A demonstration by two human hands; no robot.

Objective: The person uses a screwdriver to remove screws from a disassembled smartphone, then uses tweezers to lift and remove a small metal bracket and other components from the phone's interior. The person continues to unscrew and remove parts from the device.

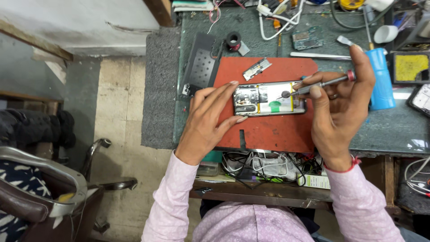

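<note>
We see an opened phone (269,99) lying flat near the middle of a red work mat (268,130), its back cover off and the battery and metal shields showing. The left hand (208,121) steadies the phone at its 9 o'clock end, fingers spread narrowly along the top and bottom edges and pressing on the frame. The right hand (340,107) comes in from 3 o'clock and grips a slim screwdriver (320,84), thumb and fingers closed around its shaft, a fingertip on the red cap; the tip rests on the phone's inside, just right of its middle.

At 12 o'clock on the mat lies a small metal bracket (257,69), apart from the phone. Beyond the mat, at 10 o'clock, a dark perforated tray (200,67) and a small spool (233,39) rest on the grey-green bench top (394,130). At 1 o'clock sit a loose circuit board (307,39), white cables (280,20) and long tweezers (320,55). At 3 o'clock a blue bottle (381,80) stands behind the right hand, a yellow pad in a black holder (410,67) beside it.

At 6 o'clock, under the bench edge, a shelf holds a tangle of wires (260,166). At 9 o'clock the floor is pale tile (121,116), with a grey mat strip (159,89) along the bench and a chair with chrome arms (53,179) at 8 o'clock.
</note>
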